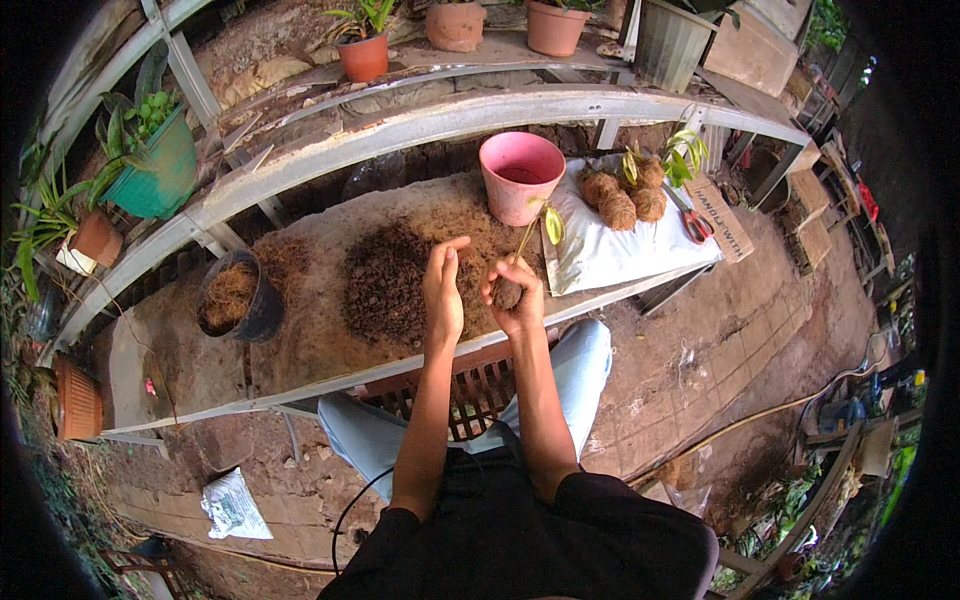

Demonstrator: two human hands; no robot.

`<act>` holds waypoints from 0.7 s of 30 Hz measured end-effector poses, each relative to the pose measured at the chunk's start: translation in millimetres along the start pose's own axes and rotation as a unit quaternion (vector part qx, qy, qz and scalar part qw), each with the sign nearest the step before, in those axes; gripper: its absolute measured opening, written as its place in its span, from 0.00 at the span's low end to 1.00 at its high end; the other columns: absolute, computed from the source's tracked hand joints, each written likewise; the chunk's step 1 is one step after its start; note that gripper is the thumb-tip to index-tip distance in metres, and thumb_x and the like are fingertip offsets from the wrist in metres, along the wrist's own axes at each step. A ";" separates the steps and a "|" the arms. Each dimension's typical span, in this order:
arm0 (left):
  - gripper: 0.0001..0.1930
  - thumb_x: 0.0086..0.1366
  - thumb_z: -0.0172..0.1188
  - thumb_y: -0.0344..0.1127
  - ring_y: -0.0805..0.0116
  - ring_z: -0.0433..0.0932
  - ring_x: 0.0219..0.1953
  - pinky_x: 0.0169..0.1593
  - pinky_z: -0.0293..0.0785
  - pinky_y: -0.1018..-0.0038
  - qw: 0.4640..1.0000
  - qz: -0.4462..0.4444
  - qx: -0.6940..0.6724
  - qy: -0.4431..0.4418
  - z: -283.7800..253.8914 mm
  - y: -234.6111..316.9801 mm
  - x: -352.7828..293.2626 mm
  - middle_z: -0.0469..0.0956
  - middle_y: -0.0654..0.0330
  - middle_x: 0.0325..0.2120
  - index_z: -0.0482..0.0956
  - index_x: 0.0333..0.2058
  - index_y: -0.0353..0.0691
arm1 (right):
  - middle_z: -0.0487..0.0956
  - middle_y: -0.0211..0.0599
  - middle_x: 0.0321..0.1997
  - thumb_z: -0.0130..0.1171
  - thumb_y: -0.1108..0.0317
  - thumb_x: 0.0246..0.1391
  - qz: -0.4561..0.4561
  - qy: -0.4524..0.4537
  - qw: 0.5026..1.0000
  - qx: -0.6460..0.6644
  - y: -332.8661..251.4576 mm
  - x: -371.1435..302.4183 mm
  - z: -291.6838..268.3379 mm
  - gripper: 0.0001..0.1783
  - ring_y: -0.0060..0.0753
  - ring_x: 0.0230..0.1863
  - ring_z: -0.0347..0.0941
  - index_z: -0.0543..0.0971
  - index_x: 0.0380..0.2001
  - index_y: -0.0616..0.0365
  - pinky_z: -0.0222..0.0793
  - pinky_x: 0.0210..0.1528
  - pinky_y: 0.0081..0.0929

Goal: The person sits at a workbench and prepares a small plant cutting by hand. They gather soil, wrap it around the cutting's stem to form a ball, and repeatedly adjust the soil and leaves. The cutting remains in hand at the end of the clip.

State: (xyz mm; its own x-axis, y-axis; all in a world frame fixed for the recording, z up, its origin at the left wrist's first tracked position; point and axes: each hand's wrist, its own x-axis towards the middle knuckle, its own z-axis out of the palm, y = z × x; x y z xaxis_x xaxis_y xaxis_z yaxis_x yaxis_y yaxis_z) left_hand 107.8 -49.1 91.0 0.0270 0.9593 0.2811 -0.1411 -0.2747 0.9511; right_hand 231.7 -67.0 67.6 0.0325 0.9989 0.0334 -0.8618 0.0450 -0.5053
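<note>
My right hand point(520, 305) is closed round the dark, round root ball point(507, 293) of a small seedling. Its thin stem rises past my fingers to a few yellow-green leaves point(554, 226). Beside it, my left hand point(443, 295) is held upright with fingers stretched out and nothing in it, palm toward the seedling. A heap of dark soil point(385, 285) lies on the bench just left of that hand. Beyond my right hand stands a pink pot point(520, 180), its inside in shadow. To the right, several brown fibre-wrapped root balls point(622, 198), some with leaves, rest on a white sack point(610, 260).
Red-handled scissors point(695, 225) lie at the sack's right edge by a cardboard piece point(728, 230). A black pot of brown fibre point(235, 300) leans at left. A metal rail point(400, 130) runs behind the bench; potted plants, including a green pot point(155, 170), stand beyond.
</note>
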 end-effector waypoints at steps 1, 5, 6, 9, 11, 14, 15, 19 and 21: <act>0.29 0.73 0.40 0.56 0.59 0.70 0.56 0.62 0.59 0.62 1.000 -0.004 -0.006 0.000 0.2 -0.1 -0.5 0.74 0.51 0.49 0.74 0.50 0.34 | 0.77 0.42 0.24 0.60 0.73 0.49 -0.002 -0.014 0.999 -0.037 0.4 -0.6 -2.4 0.07 0.40 0.21 0.75 0.72 0.29 0.56 0.70 0.21 0.33; 0.29 0.73 0.40 0.56 0.60 0.72 0.53 0.60 0.62 0.63 1.000 -0.009 -0.016 0.000 1.8 3.3 -1.8 0.75 0.51 0.48 0.75 0.48 0.33 | 0.74 0.40 0.18 0.58 0.75 0.47 -0.016 0.000 0.986 -0.163 -6.5 -6.8 14.2 0.06 0.38 0.15 0.71 0.71 0.27 0.56 0.66 0.16 0.30; 0.29 0.73 0.40 0.56 0.60 0.73 0.53 0.60 0.63 0.64 1.000 -0.007 -0.015 0.000 1.9 2.9 -1.6 0.75 0.51 0.48 0.75 0.48 0.33 | 0.74 0.40 0.20 0.58 0.74 0.48 -0.024 0.015 0.986 -0.163 -6.4 -5.6 13.0 0.05 0.38 0.17 0.72 0.72 0.28 0.57 0.68 0.18 0.31; 0.29 0.73 0.40 0.56 0.60 0.72 0.54 0.60 0.62 0.64 1.000 -0.009 -0.010 -0.004 1.0 4.2 -1.4 0.75 0.51 0.48 0.75 0.48 0.33 | 0.76 0.40 0.27 0.57 0.70 0.52 -0.036 0.047 0.992 -0.111 -5.7 -1.0 13.7 0.06 0.37 0.24 0.75 0.74 0.32 0.61 0.75 0.27 0.35; 0.28 0.73 0.40 0.56 0.61 0.71 0.54 0.60 0.61 0.65 1.000 -0.002 0.003 0.001 -1.2 -0.9 0.2 0.75 0.51 0.49 0.75 0.49 0.33 | 0.77 0.40 0.32 0.55 0.67 0.56 -0.030 0.053 0.998 -0.008 -8.0 -1.2 18.7 0.11 0.38 0.30 0.77 0.75 0.38 0.64 0.79 0.36 0.38; 0.29 0.72 0.41 0.56 0.60 0.70 0.55 0.61 0.60 0.64 1.000 -0.010 0.007 0.004 -3.7 -5.8 0.7 0.74 0.51 0.50 0.74 0.49 0.34 | 0.78 0.42 0.40 0.52 0.59 0.61 -0.044 0.015 0.996 -0.075 -10.5 -2.1 22.3 0.20 0.39 0.37 0.77 0.73 0.47 0.65 0.77 0.47 0.38; 0.29 0.72 0.41 0.56 0.59 0.70 0.56 0.61 0.60 0.64 1.000 -0.015 0.006 0.004 -3.3 -5.5 0.5 0.74 0.51 0.50 0.74 0.50 0.34 | 0.79 0.42 0.40 0.51 0.58 0.62 -0.040 0.006 0.995 -0.086 -11.9 -2.6 21.0 0.20 0.38 0.36 0.78 0.73 0.48 0.66 0.77 0.47 0.38; 0.28 0.72 0.41 0.55 0.59 0.68 0.58 0.63 0.57 0.63 1.000 -0.005 -0.009 -0.026 12.8 0.3 -6.3 0.73 0.52 0.53 0.71 0.55 0.35 | 0.79 0.42 0.41 0.47 0.57 0.66 -0.107 0.032 0.961 -0.254 5.1 6.9 4.7 0.20 0.32 0.39 0.77 0.74 0.48 0.63 0.73 0.45 0.26; 0.27 0.72 0.43 0.53 0.60 0.69 0.57 0.61 0.60 0.63 0.999 0.008 -0.040 0.010 19.6 -9.9 -9.8 0.72 0.53 0.54 0.70 0.57 0.36 | 0.72 0.44 0.55 0.42 0.50 0.68 -0.161 0.043 0.926 -0.338 22.6 2.7 29.2 0.27 0.35 0.59 0.65 0.71 0.53 0.64 0.55 0.64 0.33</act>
State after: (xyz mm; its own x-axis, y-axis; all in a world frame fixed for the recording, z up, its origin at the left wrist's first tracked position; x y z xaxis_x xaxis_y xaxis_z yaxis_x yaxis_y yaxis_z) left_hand 128.2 -57.1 81.4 0.0048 0.9559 0.2936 -0.2208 -0.2854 0.9326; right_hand 197.6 -63.6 81.4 0.2988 0.9280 0.2224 -0.2865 0.3096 -0.9067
